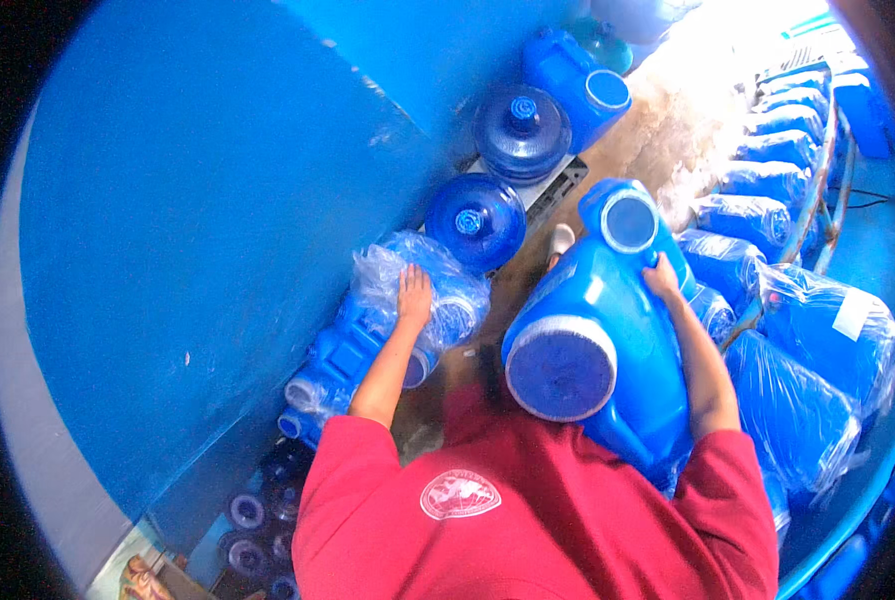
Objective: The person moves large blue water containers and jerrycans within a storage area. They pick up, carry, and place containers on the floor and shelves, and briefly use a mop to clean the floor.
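My left hand point(415, 298) lies with its fingers stretched out on crumpled clear plastic wrap point(382, 268) around a blue water container by the wall. The hand does not grip the wrap. My right hand point(659, 275) is closed round the handle side of a large blue water jug point(607, 300) in front of my body. The jug is tilted and has a round, white-rimmed cap point(629, 222) at its far end. Closer to my chest is a wider white-rimmed round cap point(560, 368); I cannot tell whether it belongs to the same jug.
Two round blue water bottles point(475, 222) stand along the blue wall point(217, 220), with another handled jug point(572, 85) beyond. Wrapped blue containers point(797, 400) line the right side beside a metal rail point(817, 190). Several dark bottles point(247, 512) are at lower left.
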`<action>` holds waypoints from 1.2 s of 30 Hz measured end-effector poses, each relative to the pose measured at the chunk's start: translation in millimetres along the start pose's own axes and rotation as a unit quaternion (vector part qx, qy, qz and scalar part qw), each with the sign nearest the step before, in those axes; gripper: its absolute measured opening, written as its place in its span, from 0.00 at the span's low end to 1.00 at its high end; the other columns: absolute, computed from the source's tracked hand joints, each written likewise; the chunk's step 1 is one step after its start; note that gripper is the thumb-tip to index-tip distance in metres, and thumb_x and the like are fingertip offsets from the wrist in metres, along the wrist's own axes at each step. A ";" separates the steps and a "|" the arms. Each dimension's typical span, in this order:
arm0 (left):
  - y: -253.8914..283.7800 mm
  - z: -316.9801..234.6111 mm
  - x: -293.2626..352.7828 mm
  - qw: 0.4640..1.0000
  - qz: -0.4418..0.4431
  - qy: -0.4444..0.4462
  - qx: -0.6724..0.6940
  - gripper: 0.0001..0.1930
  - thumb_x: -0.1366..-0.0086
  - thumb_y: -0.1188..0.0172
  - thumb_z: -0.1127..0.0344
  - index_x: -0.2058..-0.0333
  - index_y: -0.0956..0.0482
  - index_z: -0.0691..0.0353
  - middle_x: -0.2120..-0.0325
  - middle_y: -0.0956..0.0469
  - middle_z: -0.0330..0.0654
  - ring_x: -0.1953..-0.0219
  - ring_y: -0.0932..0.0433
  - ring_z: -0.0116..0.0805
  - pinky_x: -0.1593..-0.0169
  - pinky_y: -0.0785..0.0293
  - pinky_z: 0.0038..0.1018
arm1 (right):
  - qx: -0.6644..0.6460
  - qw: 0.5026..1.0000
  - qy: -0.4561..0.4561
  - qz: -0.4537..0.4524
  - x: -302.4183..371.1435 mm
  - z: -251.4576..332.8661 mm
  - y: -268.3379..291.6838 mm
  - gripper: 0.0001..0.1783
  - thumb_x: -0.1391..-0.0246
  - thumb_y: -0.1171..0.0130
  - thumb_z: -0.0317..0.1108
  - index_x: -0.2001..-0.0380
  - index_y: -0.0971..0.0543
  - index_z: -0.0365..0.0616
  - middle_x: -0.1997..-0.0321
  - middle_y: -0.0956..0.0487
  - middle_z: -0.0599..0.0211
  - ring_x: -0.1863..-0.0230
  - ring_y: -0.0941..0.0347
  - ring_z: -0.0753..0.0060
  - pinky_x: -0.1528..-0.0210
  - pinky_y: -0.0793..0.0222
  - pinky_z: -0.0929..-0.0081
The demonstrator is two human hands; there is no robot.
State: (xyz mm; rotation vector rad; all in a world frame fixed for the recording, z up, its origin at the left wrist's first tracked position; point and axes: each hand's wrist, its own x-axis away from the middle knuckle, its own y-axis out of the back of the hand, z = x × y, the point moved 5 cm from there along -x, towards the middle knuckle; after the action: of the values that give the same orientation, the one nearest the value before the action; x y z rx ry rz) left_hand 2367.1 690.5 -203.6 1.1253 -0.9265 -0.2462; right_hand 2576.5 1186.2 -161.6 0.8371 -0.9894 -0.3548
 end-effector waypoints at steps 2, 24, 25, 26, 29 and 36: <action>17.1 -11.9 15.8 1.000 0.003 0.002 0.011 0.35 0.54 0.38 0.64 0.45 0.36 0.65 0.40 0.43 0.53 0.34 0.53 0.49 0.33 0.65 0.46 | -0.025 0.999 0.002 0.029 -28.7 -8.5 16.0 0.29 0.60 0.45 0.38 0.52 0.33 0.36 0.53 0.27 0.42 0.50 0.30 0.45 0.48 0.35 0.60; 44.0 -59.3 -1.5 0.920 0.377 -0.084 0.065 0.18 0.48 0.43 0.55 0.60 0.19 0.54 0.51 0.26 0.48 0.47 0.30 0.48 0.43 0.42 0.55 | 0.060 0.998 -0.018 0.028 -60.1 0.5 109.1 0.32 0.62 0.43 0.39 0.52 0.35 0.32 0.50 0.29 0.40 0.47 0.32 0.45 0.46 0.35 0.58; 88.6 -75.0 11.3 0.939 0.309 -0.091 0.118 0.16 0.46 0.46 0.56 0.62 0.19 0.56 0.58 0.22 0.48 0.57 0.22 0.47 0.51 0.31 0.49 | 0.039 0.999 -0.030 0.020 -60.1 1.9 117.9 0.33 0.63 0.43 0.40 0.53 0.34 0.32 0.50 0.29 0.40 0.46 0.33 0.45 0.47 0.35 0.58; 131.2 -96.2 21.5 0.925 0.324 -0.145 0.136 0.18 0.42 0.50 0.55 0.60 0.21 0.57 0.59 0.22 0.50 0.59 0.22 0.49 0.55 0.27 0.43 | 0.040 0.999 -0.033 0.014 -61.5 5.7 125.7 0.35 0.64 0.43 0.41 0.51 0.35 0.32 0.50 0.29 0.40 0.46 0.33 0.45 0.46 0.36 0.57; 274.5 -143.2 48.5 0.858 0.203 -0.268 0.388 0.21 0.35 0.55 0.52 0.52 0.26 0.61 0.54 0.27 0.55 0.51 0.28 0.53 0.48 0.33 0.40 | 0.043 0.998 -0.048 -0.007 -67.0 13.1 146.5 0.36 0.63 0.43 0.41 0.49 0.35 0.32 0.48 0.30 0.41 0.45 0.33 0.46 0.44 0.36 0.57; 410.1 -175.9 20.2 0.760 0.128 -0.443 0.458 0.23 0.35 0.52 0.50 0.51 0.28 0.62 0.54 0.26 0.52 0.50 0.28 0.49 0.47 0.33 0.35 | 0.022 0.996 -0.089 -0.010 -104.7 8.6 196.4 0.30 0.59 0.47 0.37 0.50 0.32 0.35 0.47 0.29 0.46 0.44 0.33 0.49 0.44 0.36 0.59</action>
State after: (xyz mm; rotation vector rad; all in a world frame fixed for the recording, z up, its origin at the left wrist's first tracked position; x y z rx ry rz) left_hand 2400.0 979.2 135.7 1.7883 -2.1933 -0.0695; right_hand 2494.9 1373.1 -72.2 0.8665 -1.1572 -0.4324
